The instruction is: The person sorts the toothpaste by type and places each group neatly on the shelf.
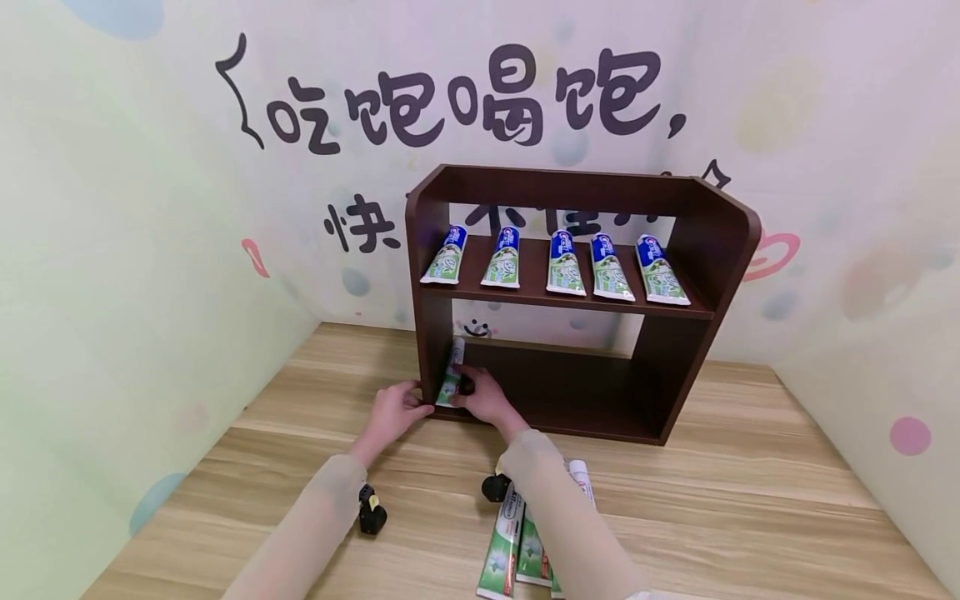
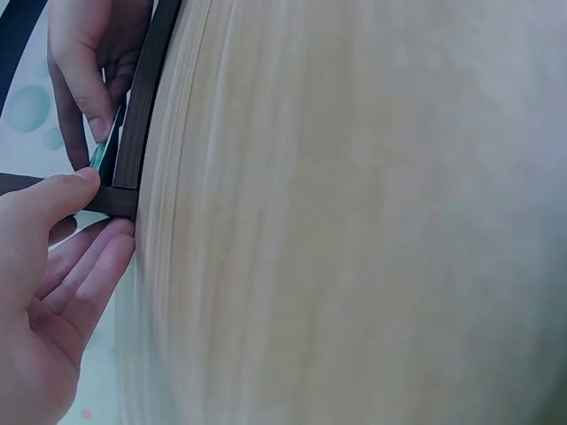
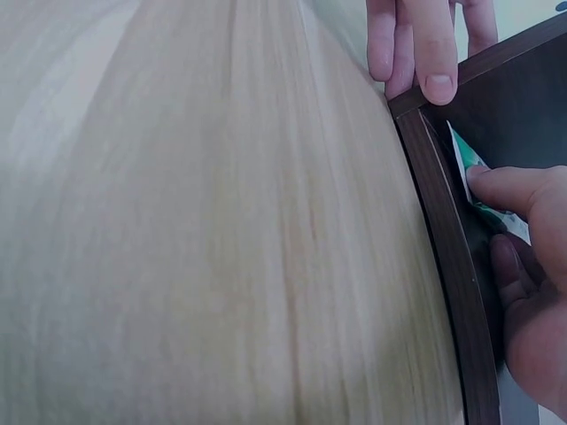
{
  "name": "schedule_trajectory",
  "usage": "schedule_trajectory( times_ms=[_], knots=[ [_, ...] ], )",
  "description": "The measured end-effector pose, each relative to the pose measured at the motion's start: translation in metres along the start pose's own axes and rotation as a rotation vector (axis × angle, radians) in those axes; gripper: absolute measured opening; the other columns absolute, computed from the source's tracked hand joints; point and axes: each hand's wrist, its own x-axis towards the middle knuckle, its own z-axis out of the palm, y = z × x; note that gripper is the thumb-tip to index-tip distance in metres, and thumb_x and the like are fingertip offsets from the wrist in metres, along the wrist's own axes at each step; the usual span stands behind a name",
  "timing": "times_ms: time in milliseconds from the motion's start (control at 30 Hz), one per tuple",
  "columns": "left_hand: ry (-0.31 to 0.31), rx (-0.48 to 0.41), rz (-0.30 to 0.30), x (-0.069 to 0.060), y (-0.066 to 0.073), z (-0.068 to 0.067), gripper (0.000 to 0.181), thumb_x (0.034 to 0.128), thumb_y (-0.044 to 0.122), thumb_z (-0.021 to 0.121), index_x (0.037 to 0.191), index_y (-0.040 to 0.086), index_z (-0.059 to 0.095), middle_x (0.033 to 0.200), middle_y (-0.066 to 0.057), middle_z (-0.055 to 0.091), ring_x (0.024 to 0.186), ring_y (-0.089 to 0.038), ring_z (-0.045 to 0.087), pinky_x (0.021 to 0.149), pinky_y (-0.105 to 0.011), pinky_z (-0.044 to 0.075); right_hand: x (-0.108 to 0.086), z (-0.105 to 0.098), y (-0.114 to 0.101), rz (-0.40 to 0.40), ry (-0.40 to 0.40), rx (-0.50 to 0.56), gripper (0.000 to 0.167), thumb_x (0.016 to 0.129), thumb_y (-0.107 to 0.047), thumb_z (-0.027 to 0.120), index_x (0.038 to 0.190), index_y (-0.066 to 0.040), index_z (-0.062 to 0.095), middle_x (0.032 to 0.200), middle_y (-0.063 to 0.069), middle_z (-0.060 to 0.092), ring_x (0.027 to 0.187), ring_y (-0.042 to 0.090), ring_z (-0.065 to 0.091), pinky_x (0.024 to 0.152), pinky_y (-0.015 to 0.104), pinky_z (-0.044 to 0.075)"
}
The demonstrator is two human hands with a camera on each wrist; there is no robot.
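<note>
A dark brown two-tier shelf (image 1: pixel 570 310) stands on the wooden table. At the left end of its lower tier lies a green and white toothpaste tube (image 1: pixel 452 375), beside the side panel. My right hand (image 1: pixel 483 395) pinches this tube, its thumb on the green part in the right wrist view and the fingers partly hidden. My left hand (image 1: pixel 394 413) holds the shelf's lower left front corner. In the left wrist view its thumb lies on the front edge of the panel (image 2: pixel 108 202), with the fingers at the outer side.
Several blue and green toothpaste tubes (image 1: pixel 566 265) lie in a row on the upper tier. More green and white tubes (image 1: pixel 501 546) lie on the table (image 1: pixel 720 500) near the right forearm, partly covered by the sleeve. A printed wall rises behind the shelf.
</note>
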Motion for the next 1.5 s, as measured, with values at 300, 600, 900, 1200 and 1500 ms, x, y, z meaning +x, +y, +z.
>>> schedule_trajectory(
  times_ms=[300, 600, 900, 1200, 1500],
  knots=[
    [-0.015, 0.015, -0.019, 0.001, 0.001, -0.002, 0.041, 0.0811, 0.014, 0.079, 0.115, -0.005, 0.066, 0.089, -0.021, 0.076, 0.082, -0.03, 0.075, 0.079, -0.045, 0.058, -0.001, -0.002, -0.001, 0.008, -0.007, 0.001, 0.064, 0.085, -0.016, 0.071, 0.144, -0.008, 0.049, 0.131, 0.021, 0.054, 0.11, 0.03, 0.059, 0.096, 0.044, 0.049],
    [-0.063, 0.025, -0.043, 0.004, 0.005, -0.005, 0.045, 0.0825, 0.014, 0.078, 0.12, -0.008, 0.063, 0.091, -0.023, 0.075, 0.083, -0.032, 0.075, 0.075, -0.043, 0.059, -0.002, -0.001, -0.002, 0.031, 0.003, 0.015, 0.062, 0.087, -0.015, 0.07, 0.145, -0.009, 0.048, 0.137, 0.021, 0.052, 0.112, 0.031, 0.06, 0.092, 0.044, 0.05],
    [-0.075, 0.046, -0.051, 0.002, 0.002, -0.005, 0.048, 0.0832, 0.016, 0.078, 0.121, -0.009, 0.062, 0.091, -0.024, 0.075, 0.083, -0.032, 0.074, 0.077, -0.043, 0.059, -0.002, 0.002, 0.0, 0.039, -0.001, 0.028, 0.063, 0.087, -0.017, 0.072, 0.145, -0.011, 0.049, 0.138, 0.021, 0.051, 0.114, 0.032, 0.06, 0.095, 0.045, 0.05],
    [-0.053, 0.048, -0.03, 0.001, 0.002, -0.005, 0.045, 0.083, 0.015, 0.078, 0.12, -0.008, 0.063, 0.09, -0.023, 0.075, 0.082, -0.032, 0.074, 0.076, -0.044, 0.059, -0.002, 0.001, 0.001, 0.028, -0.01, 0.043, 0.062, 0.086, -0.018, 0.073, 0.144, -0.009, 0.05, 0.138, 0.021, 0.051, 0.117, 0.033, 0.059, 0.097, 0.045, 0.05],
    [-0.052, 0.047, -0.029, 0.001, 0.002, -0.004, 0.044, 0.0831, 0.013, 0.078, 0.119, -0.008, 0.064, 0.089, -0.023, 0.075, 0.081, -0.031, 0.074, 0.074, -0.043, 0.059, -0.002, -0.015, -0.003, -0.024, -0.068, 0.137, 0.065, 0.09, -0.011, 0.068, 0.147, 0.001, 0.041, 0.145, 0.022, 0.051, 0.124, 0.039, 0.057, 0.101, 0.05, 0.049]
  ],
)
